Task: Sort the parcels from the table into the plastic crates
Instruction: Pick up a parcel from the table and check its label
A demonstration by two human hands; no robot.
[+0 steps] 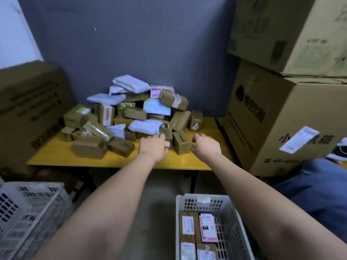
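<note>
Nearest me, white slotted plastic crate [232, 218] already holds labelled parcels, close for short drops. Left hand [153, 146] touches heaped brown and white parcels [131, 113] on yellow table [204, 158], seemingly empty; right hand [204, 145] loosely curled, holding nothing.

I am facing a dull blue-grey wall [131, 44] that is filling most of my view, with a paler white strip [13, 30] showing at its far left. A yellow tabletop [112, 160] is standing against that wall on dark legs [193, 182]. Big cardboard cartons [291, 102] are towering in a stack on my right, and another brown carton [28, 102] is sitting on my left. Grey concrete floor [155, 212] is stretching below me, under flat, dim light.
</note>
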